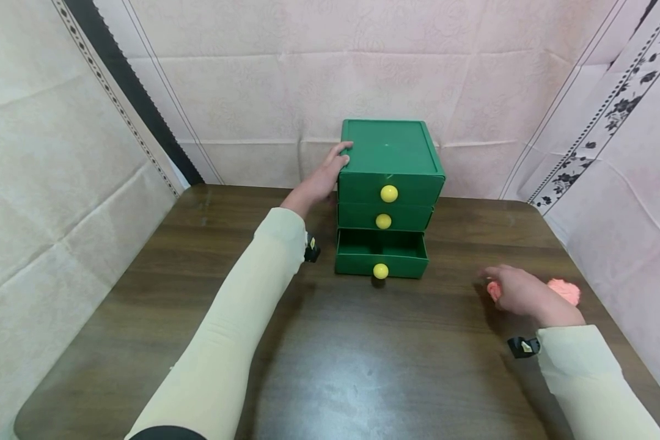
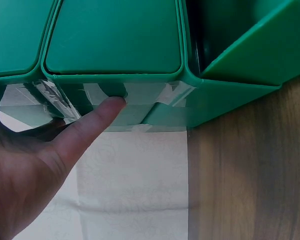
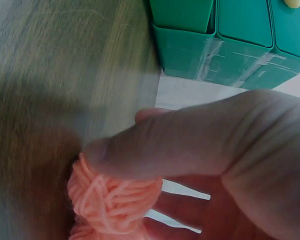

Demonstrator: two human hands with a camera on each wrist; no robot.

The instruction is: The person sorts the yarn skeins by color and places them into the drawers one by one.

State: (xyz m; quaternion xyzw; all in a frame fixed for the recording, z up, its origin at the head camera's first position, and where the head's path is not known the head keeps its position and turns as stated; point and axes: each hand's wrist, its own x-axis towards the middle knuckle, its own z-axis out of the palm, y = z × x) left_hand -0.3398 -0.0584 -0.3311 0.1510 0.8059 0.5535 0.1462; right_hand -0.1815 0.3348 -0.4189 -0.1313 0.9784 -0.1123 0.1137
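A green drawer cabinet with yellow knobs stands at the back of the table, its bottom drawer pulled out and the two above it pushed in. My left hand rests against the cabinet's left side, fingertips at the top edge. In the left wrist view its extended thumb lies on the taped side wall. Over at the right, my right hand grips a skein of coral-pink yarn from above. The right wrist view shows the thumb against the yarn, with the fingers partly hidden behind it.
The brown wooden table has rounded corners. Pale patterned cloth hangs behind it and along both sides. Clear tape runs along the cabinet's side. The open drawer juts toward the front, with no contents visible.
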